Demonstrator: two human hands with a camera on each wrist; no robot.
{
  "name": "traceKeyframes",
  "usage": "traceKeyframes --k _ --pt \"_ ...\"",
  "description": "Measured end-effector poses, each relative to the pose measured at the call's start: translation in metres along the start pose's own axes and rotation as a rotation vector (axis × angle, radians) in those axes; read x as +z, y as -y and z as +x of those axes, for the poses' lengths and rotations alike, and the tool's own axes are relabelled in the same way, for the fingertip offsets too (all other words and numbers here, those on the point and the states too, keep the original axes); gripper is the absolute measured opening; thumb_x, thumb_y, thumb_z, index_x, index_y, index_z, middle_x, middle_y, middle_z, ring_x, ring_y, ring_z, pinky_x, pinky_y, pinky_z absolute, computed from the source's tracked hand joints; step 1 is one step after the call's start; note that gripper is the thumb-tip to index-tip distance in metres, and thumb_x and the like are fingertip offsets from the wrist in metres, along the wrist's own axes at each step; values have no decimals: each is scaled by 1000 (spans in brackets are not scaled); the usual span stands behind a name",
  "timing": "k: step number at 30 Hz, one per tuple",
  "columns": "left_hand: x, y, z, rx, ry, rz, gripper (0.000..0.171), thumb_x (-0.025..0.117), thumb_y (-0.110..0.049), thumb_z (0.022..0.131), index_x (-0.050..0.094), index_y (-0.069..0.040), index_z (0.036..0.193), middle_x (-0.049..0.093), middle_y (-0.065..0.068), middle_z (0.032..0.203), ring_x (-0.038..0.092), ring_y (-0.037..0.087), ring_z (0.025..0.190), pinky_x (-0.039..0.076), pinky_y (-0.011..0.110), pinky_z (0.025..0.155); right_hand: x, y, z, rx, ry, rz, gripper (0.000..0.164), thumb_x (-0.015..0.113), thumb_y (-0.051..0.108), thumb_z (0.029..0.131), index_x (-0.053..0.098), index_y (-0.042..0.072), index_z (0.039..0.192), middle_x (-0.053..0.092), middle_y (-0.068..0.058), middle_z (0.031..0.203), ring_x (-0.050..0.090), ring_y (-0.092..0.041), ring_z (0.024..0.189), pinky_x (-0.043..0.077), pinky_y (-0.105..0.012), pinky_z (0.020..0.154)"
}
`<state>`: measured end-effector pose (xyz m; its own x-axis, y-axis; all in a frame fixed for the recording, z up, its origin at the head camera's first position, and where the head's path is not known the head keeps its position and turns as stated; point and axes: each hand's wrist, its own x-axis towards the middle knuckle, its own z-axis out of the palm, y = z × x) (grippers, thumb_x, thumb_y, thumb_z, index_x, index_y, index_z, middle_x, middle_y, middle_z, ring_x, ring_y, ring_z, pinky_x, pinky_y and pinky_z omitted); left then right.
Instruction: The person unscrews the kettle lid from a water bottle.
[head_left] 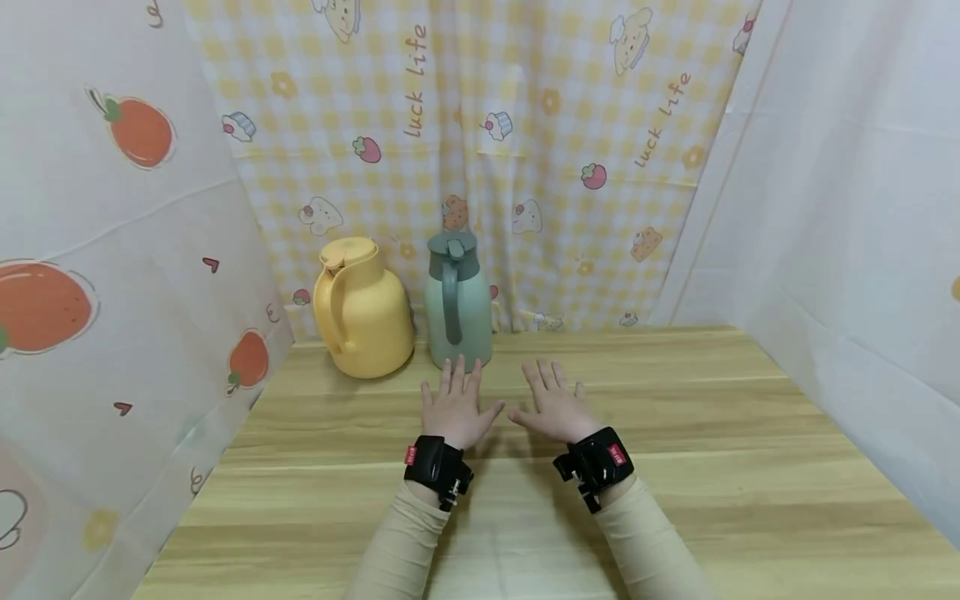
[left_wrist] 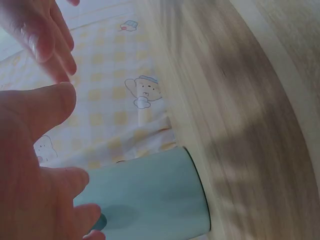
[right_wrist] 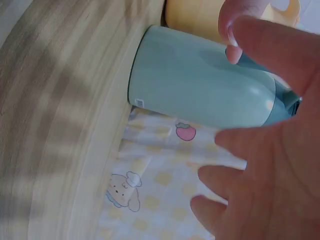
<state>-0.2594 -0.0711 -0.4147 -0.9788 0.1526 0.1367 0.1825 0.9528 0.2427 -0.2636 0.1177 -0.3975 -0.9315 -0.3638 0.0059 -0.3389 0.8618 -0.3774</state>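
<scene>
Two thermos jugs stand upright side by side at the back of the table. The green thermos jug [head_left: 474, 321] has a dark green lid and a handle facing me; the wider yellow thermos jug [head_left: 378, 325] is to its left. My left hand [head_left: 456, 412], fingers spread and palm down, is over the table just in front of the green jug and holds nothing. To its right, my right hand [head_left: 558, 410] is also spread and holds nothing. The right wrist view shows the green jug's smooth side beyond the fingers [right_wrist: 240, 145].
The wooden table [head_left: 712, 467] stretches out to both sides of the hands. Behind it hangs a yellow checked curtain [head_left: 555, 167]; pale sheets [head_left: 847, 208] enclose the left and right sides. Each wrist wears a black camera strap [head_left: 431, 461].
</scene>
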Motion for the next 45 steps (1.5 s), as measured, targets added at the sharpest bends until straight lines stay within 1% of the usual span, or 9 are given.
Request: traceKeyframes --k 6,11,14,20,24,29,34,41,45 --pt "-4 2 0 2 67 24 68 50 -60 93 41 -21 148 27 10 156 17 33 145 7 63 110 -4 -2 1 -17 112 4 70 53 52 95 40 6 147 35 -23 149 31 -44 136 26 -66 104" --pt "-9 0 -5 -38 169 37 60 50 -58 93 55 -21 138 62 3 128 54 33 120 38 57 96 -4 -3 -2 -26 143 81 60 54 45 96 52 2 137 58 -18 131 56 -35 118 43 -51 97" --pt "-12 0 -7 -55 202 23 57 50 -58 92 59 -21 135 69 -3 113 62 30 107 47 52 81 -4 -3 -3 -21 151 95 57 54 43 96 55 0 134 58 -17 130 55 -35 119 42 -50 98" --pt "-14 -3 -7 -47 202 -16 57 51 -56 92 60 -18 133 69 -2 114 62 29 108 48 50 81 -9 -6 -5 -36 153 113 58 54 43 96 53 0 135 58 -19 130 55 -36 119 43 -50 97" --pt "-19 0 -2 -6 112 -104 53 53 -52 93 64 -14 128 67 4 118 63 28 106 49 47 82 -19 -5 -9 -58 80 169 55 53 44 97 53 5 137 59 -19 128 57 -34 116 45 -50 94" --pt "-32 8 -1 35 -123 -342 44 58 -45 94 67 -13 124 67 6 118 64 27 105 50 44 83 -35 0 -18 -104 -63 184 51 54 46 97 58 12 134 63 -14 123 62 -28 107 49 -47 88" --pt "-43 18 8 75 -333 -518 45 63 -32 94 58 -10 134 59 11 132 55 30 119 43 47 96 -43 2 -26 -141 -101 188 51 53 48 97 59 12 133 65 -12 121 63 -28 106 50 -46 86" --pt "-61 21 45 47 -449 -742 61 64 -24 94 40 -5 146 44 19 144 39 32 133 29 44 109 -54 -3 -29 -149 -76 187 47 55 42 97 59 11 133 64 -12 121 62 -28 108 49 -46 87" --pt "-62 23 59 -4 -423 -864 62 63 -24 95 37 -4 147 42 18 145 38 30 135 29 39 110 -56 -6 -32 -162 -58 183 48 55 42 97 59 11 132 65 -13 121 62 -28 108 49 -46 87"
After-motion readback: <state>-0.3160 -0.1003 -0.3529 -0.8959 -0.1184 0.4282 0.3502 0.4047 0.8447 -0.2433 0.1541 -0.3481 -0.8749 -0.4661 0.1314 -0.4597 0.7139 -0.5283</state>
